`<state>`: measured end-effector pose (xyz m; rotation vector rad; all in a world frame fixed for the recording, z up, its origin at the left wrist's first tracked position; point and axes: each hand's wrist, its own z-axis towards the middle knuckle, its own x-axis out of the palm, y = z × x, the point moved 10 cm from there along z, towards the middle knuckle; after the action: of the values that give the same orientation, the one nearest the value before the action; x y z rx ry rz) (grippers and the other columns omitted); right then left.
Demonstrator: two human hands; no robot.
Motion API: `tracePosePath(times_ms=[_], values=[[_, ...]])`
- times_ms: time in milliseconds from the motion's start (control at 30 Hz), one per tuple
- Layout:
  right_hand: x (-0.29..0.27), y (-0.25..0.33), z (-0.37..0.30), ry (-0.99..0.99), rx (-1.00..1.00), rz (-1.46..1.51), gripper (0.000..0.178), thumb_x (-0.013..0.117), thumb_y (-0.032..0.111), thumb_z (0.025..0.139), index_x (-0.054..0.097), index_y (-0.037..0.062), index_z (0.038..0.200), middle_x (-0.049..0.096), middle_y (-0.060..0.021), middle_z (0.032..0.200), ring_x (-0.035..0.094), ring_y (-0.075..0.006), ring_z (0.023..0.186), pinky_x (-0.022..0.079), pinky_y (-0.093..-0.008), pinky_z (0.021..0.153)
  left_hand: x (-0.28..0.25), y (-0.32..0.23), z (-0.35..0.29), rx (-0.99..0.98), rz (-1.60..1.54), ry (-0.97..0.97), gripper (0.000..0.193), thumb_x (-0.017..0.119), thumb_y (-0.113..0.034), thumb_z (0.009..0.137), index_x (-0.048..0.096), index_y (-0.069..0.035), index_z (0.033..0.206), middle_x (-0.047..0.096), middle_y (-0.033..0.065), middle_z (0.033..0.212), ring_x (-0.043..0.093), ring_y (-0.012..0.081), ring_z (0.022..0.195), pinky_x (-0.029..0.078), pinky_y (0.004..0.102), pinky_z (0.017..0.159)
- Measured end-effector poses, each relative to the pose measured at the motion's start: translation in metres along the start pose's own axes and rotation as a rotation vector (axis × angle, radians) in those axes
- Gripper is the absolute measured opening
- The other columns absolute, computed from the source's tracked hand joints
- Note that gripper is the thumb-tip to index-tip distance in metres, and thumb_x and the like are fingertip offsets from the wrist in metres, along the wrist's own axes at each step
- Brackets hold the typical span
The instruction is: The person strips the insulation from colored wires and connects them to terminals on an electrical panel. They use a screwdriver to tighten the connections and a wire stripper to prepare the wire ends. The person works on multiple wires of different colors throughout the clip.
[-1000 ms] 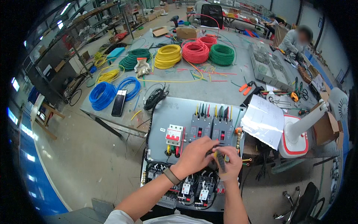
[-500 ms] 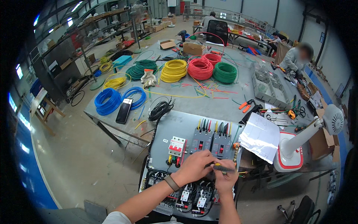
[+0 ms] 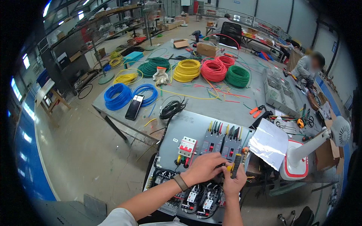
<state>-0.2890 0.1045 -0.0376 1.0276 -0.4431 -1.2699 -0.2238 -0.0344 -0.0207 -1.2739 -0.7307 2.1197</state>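
Observation:
My right hand (image 3: 234,184) is closed round a screwdriver with a black and yellow handle (image 3: 236,165), the handle standing nearly upright. Next to it, my left hand (image 3: 206,166) has its fingers pinched together near the yellow end of the tool; what is between them is hidden. Both hands are over a grey metal panel (image 3: 173,130), just below two dark moulded circuit breakers (image 3: 211,144) with red switches. To their left sits a white and red breaker (image 3: 187,146) with yellow, green and red wires. Contactors (image 3: 207,204) with black wiring lie below my hands.
Coils of blue (image 3: 118,96), yellow (image 3: 187,71), red (image 3: 213,71) and green wire (image 3: 237,76) lie on the table with a phone (image 3: 134,107). At right are papers (image 3: 268,143), a white fan (image 3: 296,162) and a grey tray (image 3: 281,94). A person (image 3: 303,67) works beyond.
The screwdriver handle has swung from lying nearly level to nearly upright in my right hand. My left hand stays close by it. The whole view has shifted, placing the scene farther right.

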Motion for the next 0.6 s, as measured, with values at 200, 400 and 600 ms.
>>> tracePosePath(times_ms=[200, 400, 600], values=[[0.003, 0.011, -0.003, 0.024, -0.165, -0.077, 0.017, 0.084, 0.002, 0.088, 0.077, -0.0006, 0.103, 0.076, -0.0127, 0.100, 0.071, -0.0307, 0.095, 0.054, -0.0397, 0.088, 0.008, 0.007, -0.005, 0.064, 0.021, 0.015, 0.020, 0.075, -0.006, 0.088, 0.073, -0.008, 0.108, 0.064, 0.0116, 0.099, 0.067, 0.0368, 0.098, 0.054, 0.0475, 0.082], [0.013, 0.026, 0.001, 0.097, -0.138, -0.074, 0.021, 0.084, -0.002, 0.084, 0.078, -0.0006, 0.105, 0.073, -0.0138, 0.108, 0.068, -0.0297, 0.097, 0.052, -0.0399, 0.091, 0.005, 0.020, -0.004, -0.020, 0.089, -0.060, 0.014, 0.077, -0.012, 0.087, 0.071, -0.008, 0.098, 0.064, 0.0101, 0.096, 0.068, 0.0355, 0.093, 0.055, 0.0473, 0.077], [0.002, 0.011, -0.002, 0.004, -0.154, 0.007, 0.020, 0.091, 0.009, 0.086, 0.080, -0.0002, 0.100, 0.077, -0.0104, 0.096, 0.072, -0.0266, 0.092, 0.055, -0.0398, 0.087, 0.004, 0.000, 0.000, 0.026, 0.064, -0.022, 0.013, 0.076, -0.016, 0.090, 0.073, -0.010, 0.101, 0.064, 0.0098, 0.097, 0.068, 0.0351, 0.095, 0.056, 0.0483, 0.080]])
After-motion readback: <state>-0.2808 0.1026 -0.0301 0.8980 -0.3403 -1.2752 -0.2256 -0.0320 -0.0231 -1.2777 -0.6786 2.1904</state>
